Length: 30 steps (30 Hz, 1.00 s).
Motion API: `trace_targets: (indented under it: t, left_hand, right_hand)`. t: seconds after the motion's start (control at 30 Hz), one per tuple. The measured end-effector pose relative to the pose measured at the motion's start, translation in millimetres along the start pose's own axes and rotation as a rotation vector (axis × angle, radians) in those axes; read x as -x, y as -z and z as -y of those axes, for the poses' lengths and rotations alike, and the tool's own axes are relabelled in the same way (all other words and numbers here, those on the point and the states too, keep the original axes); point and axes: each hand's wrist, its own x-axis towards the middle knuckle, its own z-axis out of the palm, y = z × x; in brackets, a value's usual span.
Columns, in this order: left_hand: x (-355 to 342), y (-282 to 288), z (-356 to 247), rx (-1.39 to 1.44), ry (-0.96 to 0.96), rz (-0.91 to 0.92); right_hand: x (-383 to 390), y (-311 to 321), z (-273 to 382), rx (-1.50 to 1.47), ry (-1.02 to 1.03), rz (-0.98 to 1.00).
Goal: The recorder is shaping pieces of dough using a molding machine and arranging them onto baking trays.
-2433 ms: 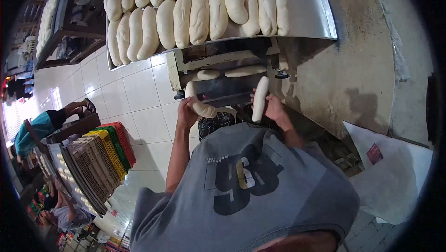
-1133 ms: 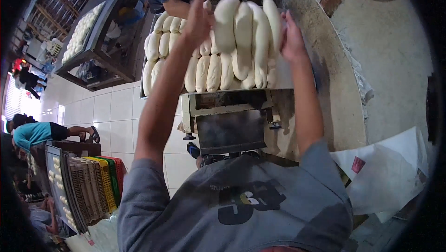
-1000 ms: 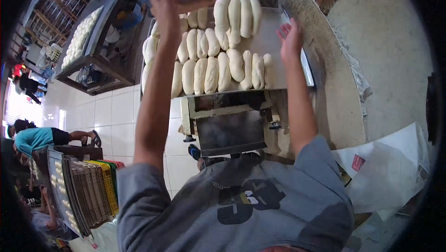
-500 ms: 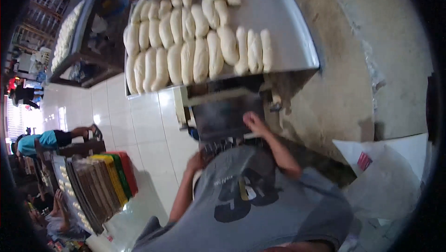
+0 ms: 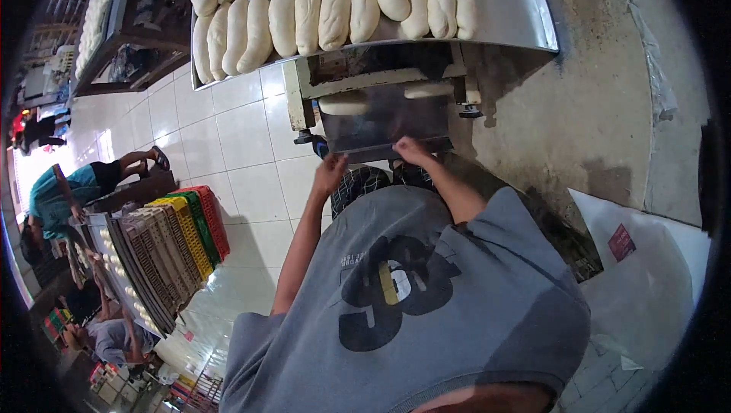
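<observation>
In front of my lap is a dark, smooth metal chute or tray [image 5: 384,120], part of a machine with a cream-painted frame [image 5: 298,97]. Two pale dough rolls lie at its far end, a left one [image 5: 343,103] and a right one [image 5: 428,91], partly under the frame. My left hand [image 5: 330,174] is at the chute's near left corner, fingers curled in. At the near edge, right of the middle, my right hand [image 5: 413,152] is closed too. Whether either holds anything is too small to tell. Above the machine, a metal tray [image 5: 509,21] bears rows of dough rolls [image 5: 335,13].
Stacked crates [image 5: 199,223] in red, green, yellow and brown stand left, beside trays of small dough pieces [image 5: 126,280]. A person in a teal shirt [image 5: 57,196] bends there. Another rack with dough [image 5: 99,21] is far left. White sacks [image 5: 636,283] lie right.
My view has tilted down, so the dough tray sits higher in it. My left hand has come up to the chute's edge; my right hand has drawn back to it. Two dough rolls now show.
</observation>
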Motion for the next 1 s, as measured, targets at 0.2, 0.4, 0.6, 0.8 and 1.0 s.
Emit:
trace_targets:
  t: [0.2, 0.4, 0.6, 0.8, 1.0]
  left_hand:
    - [45, -5, 118, -0.236, 0.239, -0.013]
    - [54, 15, 116, -0.049, 0.426, 0.052]
    - [20, 2, 49, 0.263, 0.373, -0.017]
    - [16, -44, -17, 1.219, 0.242, 0.056]
    - [67, -7, 29, 1.504, 0.462, -0.135]
  right_hand:
    - [31, 47, 17, 0.425, 0.057, -0.688]
    - [13, 90, 4, 0.738, 0.305, -0.828]
    - [-12, 70, 9, 0.148, 0.145, -0.332]
    - [67, -3, 121, -0.493, 0.279, 0.297]
    - [0, -32, 134, 0.130, 0.556, -0.345]
